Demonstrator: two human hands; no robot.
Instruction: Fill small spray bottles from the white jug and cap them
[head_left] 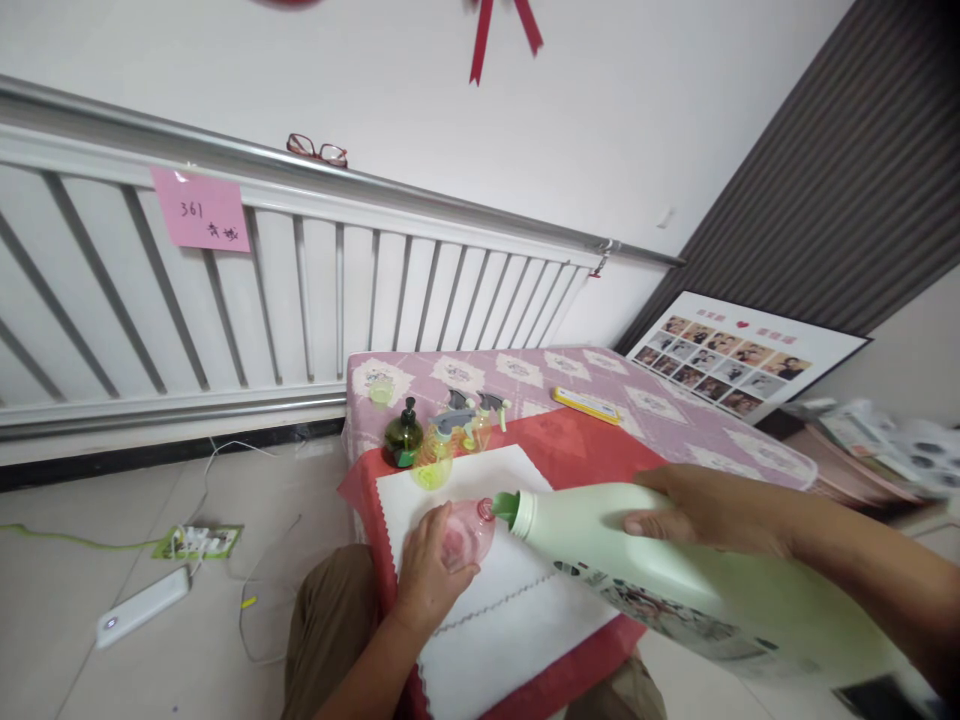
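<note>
My left hand (431, 565) is wrapped round a small clear pink bottle (469, 532), which leans with its open red neck toward the right. In my right hand (686, 510) is a large pale green detergent jug (720, 590), tilted almost flat. Its green spout (505, 508) sits right at the pink bottle's mouth. Whether liquid is flowing I cannot tell. Behind my left hand stand a yellow-tinted spray bottle (433, 465) with a grey trigger head and a dark green pump bottle (405, 437). More spray bottles (484, 425) are close beside them.
White cloths (517, 600) lie over a red cloth (585, 445) on the patterned table (510, 370). A yellow box (585, 405) and a small pale green cup or cap (380, 388) rest farther back. A radiator (360, 280) runs behind; a power strip (199, 542) with cables is on the floor.
</note>
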